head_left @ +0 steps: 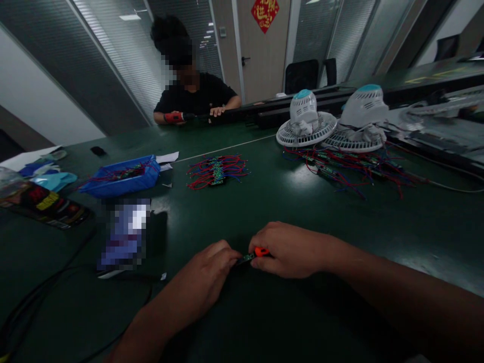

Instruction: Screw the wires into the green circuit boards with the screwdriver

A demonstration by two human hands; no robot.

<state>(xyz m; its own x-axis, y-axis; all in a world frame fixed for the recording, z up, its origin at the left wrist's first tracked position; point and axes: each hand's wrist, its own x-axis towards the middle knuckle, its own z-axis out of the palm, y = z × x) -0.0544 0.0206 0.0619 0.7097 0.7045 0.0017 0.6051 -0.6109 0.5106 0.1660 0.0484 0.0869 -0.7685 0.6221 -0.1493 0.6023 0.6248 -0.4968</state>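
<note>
My left hand [214,264] is closed, its fingertips pinching one end of a small green circuit board [248,257] just above the table. My right hand [283,250] is wrapped around an orange tool [260,251], which touches or lies close over the board's other end. Most of that tool is hidden in the fingers, so its kind does not show. Beyond the hands, a group of circuit boards [218,170] with red and blue wires lies in a row on the green table [212,217].
A blue bin [121,186] of wired boards and a pixelated object [126,234] are at left, near a bottle [41,201] and dark cables. Two white fans [306,128] and more wired boards [355,164] lie at right. Across the table, a person [196,96] holds a red tool.
</note>
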